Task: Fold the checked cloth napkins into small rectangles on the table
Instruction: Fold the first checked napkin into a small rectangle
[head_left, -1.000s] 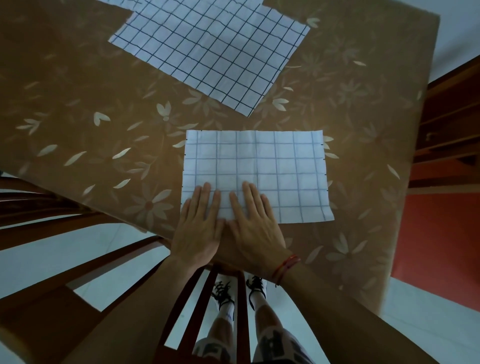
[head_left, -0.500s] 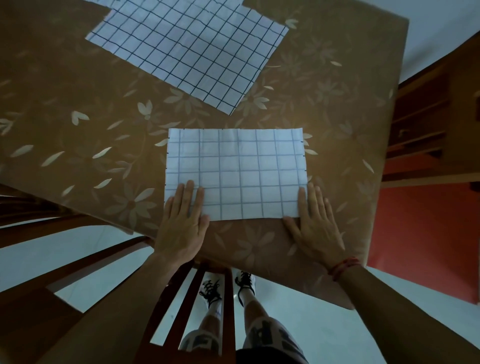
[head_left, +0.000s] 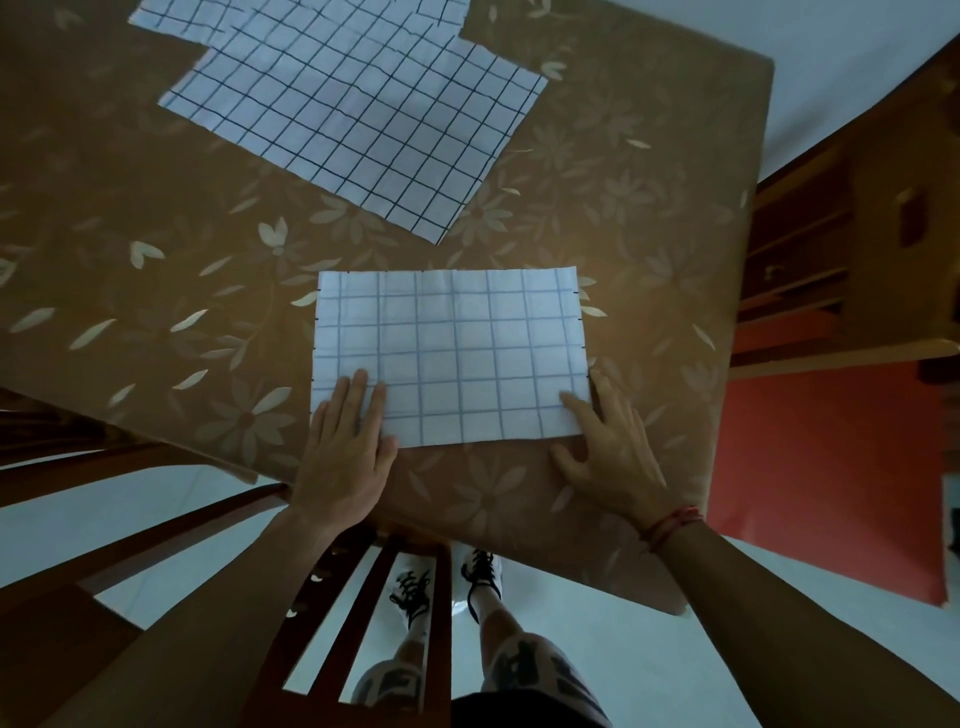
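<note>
- While one checked napkin (head_left: 452, 358) lies near the front edge of the table (head_left: 130, 182) as a flat rectangle, apparently folded once, it looks too large to count as finished.
- The left hand (head_left: 343, 457) rests flat on the napkin's near-left corner, fingers straight and together, pressing the cloth down.
- The right hand (head_left: 608, 457) lies flat at the near-right corner, its forefinger on the cloth and the other fingers along the right edge; neither hand grips anything.
- The two hands sit well apart, one at each near corner.
- By my judgement, at least one more fold is needed to bring this piece down to a small rectangle.
- Farther back, an unfolded napkin (head_left: 353, 119) is spread open, with another (head_left: 171, 21) partly under it at the far edge; both wait untouched, so most of the work remains.
</note>
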